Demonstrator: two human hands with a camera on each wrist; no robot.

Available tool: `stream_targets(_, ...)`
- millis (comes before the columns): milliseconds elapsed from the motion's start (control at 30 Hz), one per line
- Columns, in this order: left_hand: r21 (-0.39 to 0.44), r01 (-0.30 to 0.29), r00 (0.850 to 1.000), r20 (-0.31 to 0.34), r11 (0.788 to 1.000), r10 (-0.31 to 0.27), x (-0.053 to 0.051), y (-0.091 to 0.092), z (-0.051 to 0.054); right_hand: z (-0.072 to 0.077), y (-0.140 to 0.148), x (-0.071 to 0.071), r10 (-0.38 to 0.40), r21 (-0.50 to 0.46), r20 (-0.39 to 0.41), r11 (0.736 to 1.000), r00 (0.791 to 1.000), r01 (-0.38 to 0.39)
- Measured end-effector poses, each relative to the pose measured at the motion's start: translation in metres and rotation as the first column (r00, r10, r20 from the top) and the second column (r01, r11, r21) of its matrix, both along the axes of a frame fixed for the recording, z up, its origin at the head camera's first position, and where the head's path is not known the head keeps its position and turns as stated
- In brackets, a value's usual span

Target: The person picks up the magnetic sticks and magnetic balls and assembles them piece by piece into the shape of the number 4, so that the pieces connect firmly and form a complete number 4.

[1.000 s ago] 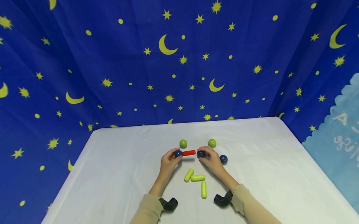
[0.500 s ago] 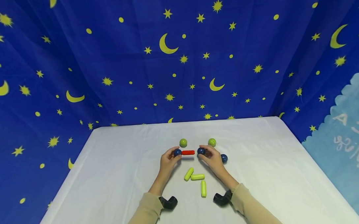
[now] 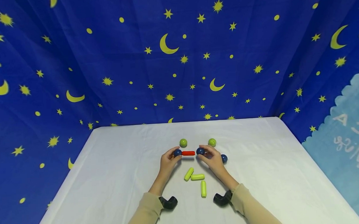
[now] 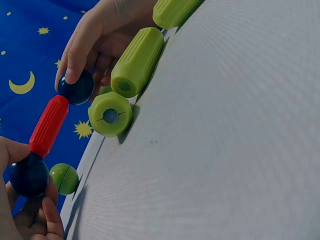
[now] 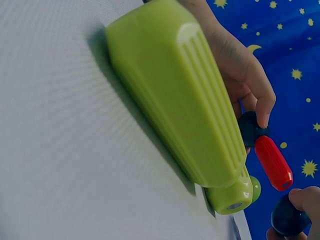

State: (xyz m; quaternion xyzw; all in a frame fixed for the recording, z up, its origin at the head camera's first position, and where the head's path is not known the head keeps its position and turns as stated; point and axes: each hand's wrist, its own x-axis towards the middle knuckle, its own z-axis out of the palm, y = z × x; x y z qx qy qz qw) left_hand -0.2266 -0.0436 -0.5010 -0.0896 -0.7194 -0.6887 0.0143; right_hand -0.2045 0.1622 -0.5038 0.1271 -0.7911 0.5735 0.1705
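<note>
While the left hand (image 3: 168, 161) pinches a dark blue ball (image 3: 177, 152) with a red rod (image 3: 188, 153) touching it and pointing rightward, the right hand (image 3: 212, 158) pinches a second blue ball (image 3: 200, 151) just apart from the rod's free end, all above the white table (image 3: 259, 175). The step in hand seems to be joining that second ball to the rod, so the next move likely calls for lining both up and closing the narrow gap end-on.
</note>
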Motion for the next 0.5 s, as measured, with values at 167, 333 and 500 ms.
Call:
stream_targets(167, 0.000, -0.005, 1.000, -0.014, 1.000, 0.005, 0.0007, 0.0007, -0.0003, -0.0017, 0.0003, -0.0012, 0.027, 0.000, -0.043, 1.000, 0.999, -0.027)
stream_targets(333, -0.028, 0.000, 1.000, -0.029, 1.000, -0.001, 0.0003, 0.0009, -0.0011, 0.0015, 0.0001, -0.0007, 0.042, 0.015, -0.026, 0.999, 0.999, -0.042)
stream_targets(500, -0.034, 0.007, 0.999, -0.033, 0.999, -0.008, 0.0009, 0.0006, -0.0005, 0.0027, -0.0004, -0.0001, 0.045, 0.015, -0.008, 0.999, 0.999, -0.044)
